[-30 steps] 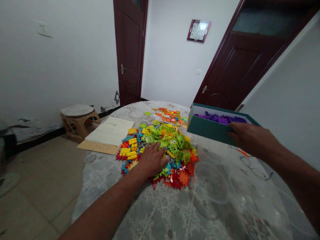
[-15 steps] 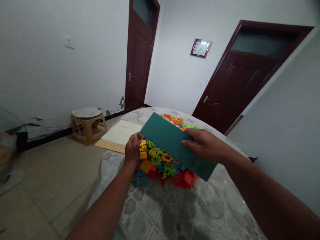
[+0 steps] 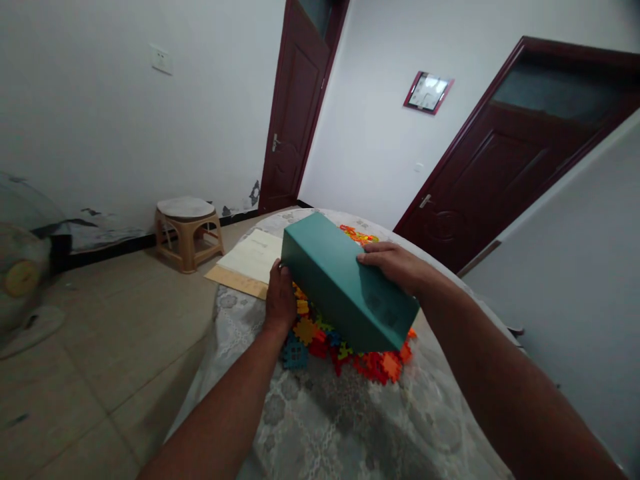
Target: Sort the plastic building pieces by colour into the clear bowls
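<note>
A teal box (image 3: 345,280) is tilted above a heap of colourful plastic pieces (image 3: 373,365) on the tablecloth. Its top and near long side both show. My left hand (image 3: 281,297) grips the box's left end, thumb near the corner. My right hand (image 3: 395,263) is closed on the far right edge, with fingers over the top face. Red, orange, yellow, green and blue pieces show below the box, and more orange and yellow ones (image 3: 357,235) lie behind it. The box hides the middle of the heap.
A patterned cloth covers the round table (image 3: 320,427). Cream paper or board (image 3: 253,257) lies at the left edge over a tan strip (image 3: 237,281). A tan stool (image 3: 187,230) stands on the floor at left, near a fan (image 3: 23,280).
The teal box has tipped so that its near side now shows, covering more of the pieces. Both hands have turned with it, and the camera view has shifted.
</note>
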`<state>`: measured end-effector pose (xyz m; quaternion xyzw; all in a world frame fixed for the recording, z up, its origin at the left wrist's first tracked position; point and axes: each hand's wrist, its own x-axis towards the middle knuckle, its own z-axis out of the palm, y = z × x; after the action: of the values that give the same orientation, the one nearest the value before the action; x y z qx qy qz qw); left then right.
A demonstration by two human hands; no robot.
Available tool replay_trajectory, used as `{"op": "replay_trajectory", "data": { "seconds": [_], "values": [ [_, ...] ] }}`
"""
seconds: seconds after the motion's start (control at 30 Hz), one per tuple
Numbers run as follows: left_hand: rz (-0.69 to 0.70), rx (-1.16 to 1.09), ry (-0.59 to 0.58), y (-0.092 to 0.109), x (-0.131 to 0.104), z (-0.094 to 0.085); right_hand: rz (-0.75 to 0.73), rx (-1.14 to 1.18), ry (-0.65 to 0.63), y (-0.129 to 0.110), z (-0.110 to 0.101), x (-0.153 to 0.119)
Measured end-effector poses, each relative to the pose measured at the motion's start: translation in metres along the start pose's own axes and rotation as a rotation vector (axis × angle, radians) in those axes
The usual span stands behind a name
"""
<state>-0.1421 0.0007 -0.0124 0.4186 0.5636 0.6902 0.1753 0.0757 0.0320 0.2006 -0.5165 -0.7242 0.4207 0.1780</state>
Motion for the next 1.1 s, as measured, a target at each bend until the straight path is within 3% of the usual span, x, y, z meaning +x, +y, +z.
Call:
{"op": "replay_trajectory", "data": {
  "seconds": [0.13, 0.3, 0.57, 0.9, 1.03, 1.1],
  "values": [
    [-0.089, 0.030, 0.045, 0.001, -0.002, 0.002, 0.045, 0.121, 0.024, 0.015, -0.005, 0.020],
    [-0.084, 0.081, 0.003, 0.004, -0.004, 0.005, 0.129, 0.203, 0.124, 0.034, -0.017, 0.042],
    [0.037, 0.196, -0.111, -0.011, -0.008, 0.014, 0.267, 0.271, 0.199, 0.057, -0.044, 0.058],
    [0.268, 0.402, -0.175, -0.020, -0.015, 0.019, 0.360, 0.393, 0.095, 0.087, -0.060, 0.063],
    [0.417, 0.482, -0.240, -0.024, -0.019, 0.021, 0.376, 0.291, 0.121, 0.087, -0.063, 0.051],
    [0.448, 0.519, -0.254, -0.024, -0.020, 0.021, 0.274, 0.029, 0.164, 0.088, -0.066, 0.045]
  ]
}}
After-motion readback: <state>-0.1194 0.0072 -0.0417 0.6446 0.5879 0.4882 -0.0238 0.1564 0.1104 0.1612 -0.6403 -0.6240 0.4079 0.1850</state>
